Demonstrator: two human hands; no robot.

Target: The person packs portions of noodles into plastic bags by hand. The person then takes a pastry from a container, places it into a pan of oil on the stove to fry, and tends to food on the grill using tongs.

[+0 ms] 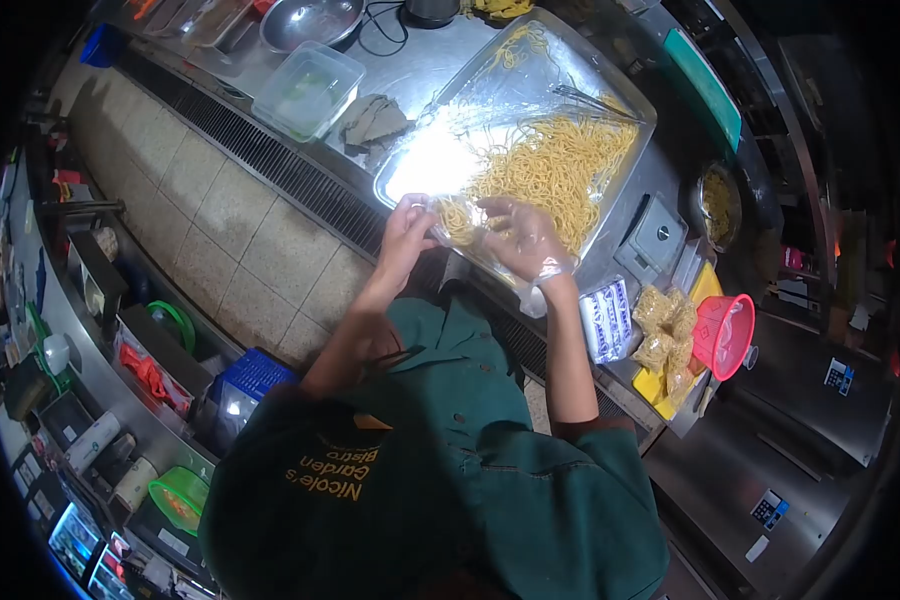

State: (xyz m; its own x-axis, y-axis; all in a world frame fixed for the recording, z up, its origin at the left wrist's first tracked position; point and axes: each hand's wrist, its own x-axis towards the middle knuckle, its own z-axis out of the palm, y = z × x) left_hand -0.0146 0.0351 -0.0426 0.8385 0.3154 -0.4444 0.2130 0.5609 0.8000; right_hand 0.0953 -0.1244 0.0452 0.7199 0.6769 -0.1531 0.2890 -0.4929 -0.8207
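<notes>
Room above tray (525, 90) left of tongs (592, 101); noodle heap (560, 165) obstructs lower right, scale (654, 238) beyond.

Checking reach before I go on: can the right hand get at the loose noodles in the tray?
Probably yes: the right hand is beside the noodles with nothing visible between, though it may be steadying the bag.

A clear plastic bag (458, 232) holds yellow noodles (454, 214).

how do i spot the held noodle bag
Find the large rectangular metal tray of yellow noodles. At its near edge, between left hand and right hand, is a clear plastic noodle bag. Unlike the clear, yellow-filled bags farther right, it is held.
</notes>
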